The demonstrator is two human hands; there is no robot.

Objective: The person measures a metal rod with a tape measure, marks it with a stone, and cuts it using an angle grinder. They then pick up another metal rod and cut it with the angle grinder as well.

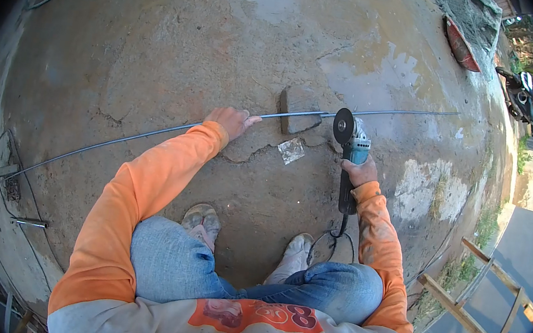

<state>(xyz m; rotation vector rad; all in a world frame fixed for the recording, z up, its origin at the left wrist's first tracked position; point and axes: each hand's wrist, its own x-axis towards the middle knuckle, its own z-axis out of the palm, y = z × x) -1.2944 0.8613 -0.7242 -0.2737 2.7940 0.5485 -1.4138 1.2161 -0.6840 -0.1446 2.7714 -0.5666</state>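
My left hand (233, 122) is closed around a long thin metal rod (152, 132), which stretches across the floor from the far left to the right. Under the rod, right of that hand, lies a brick-like block (300, 110). In my right hand (360, 171) is an angle grinder (355, 151) with a teal and black body, gripped round its middle. Its dark cutting disc (343, 126) stands upright, with its edge close to the rod just right of the block. A cord runs from the grinder's lower end towards my feet.
A crumpled shiny scrap (291, 150) lies below the block on the rough concrete floor (174, 57). At upper right are a red pan-like container (461, 47) and a grey heap (474, 12). A wooden ladder-like frame (470, 315) is at lower right; cables lie along the left edge.
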